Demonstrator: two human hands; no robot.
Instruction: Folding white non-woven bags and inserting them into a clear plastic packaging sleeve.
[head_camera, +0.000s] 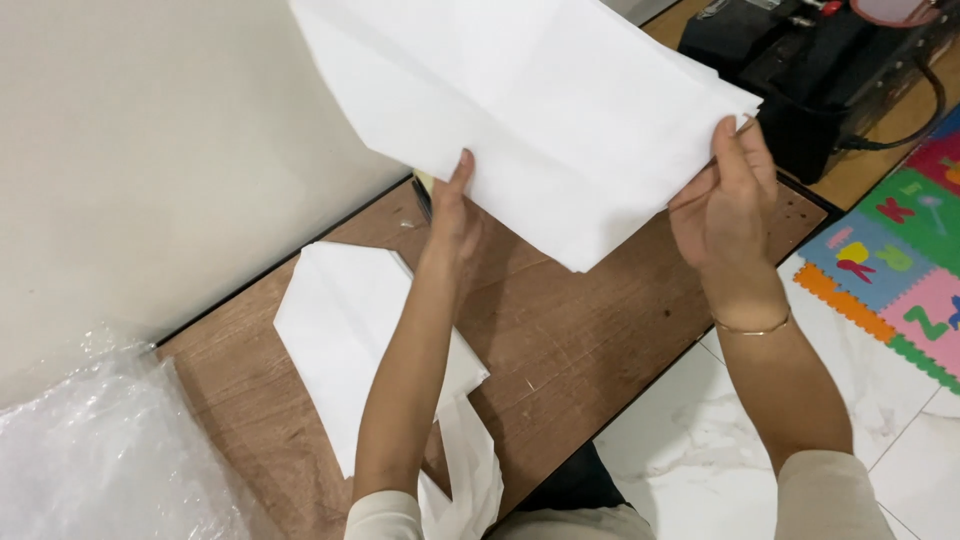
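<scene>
Both hands hold a folded white fabric sheet (540, 110) up above the brown wooden table (590, 340): left hand (455, 215) pinching its near edge, right hand (725, 200) gripping the right corner. Keeping the edges aligned and taut would help. Another white folded piece (345, 330) lies below.

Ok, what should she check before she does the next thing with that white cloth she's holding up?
1. Left hand grips the white cloth at its lower edge: ok.
2. Right hand pinches the cloth's right corner: ok.
3. Cloth lifted off the wooden table: ok.
4. Folded white pile lies flat on the table, apart from the held cloth: ok.
5. Cloth's far edge lined up evenly: cannot tell, it runs out of view.
</scene>
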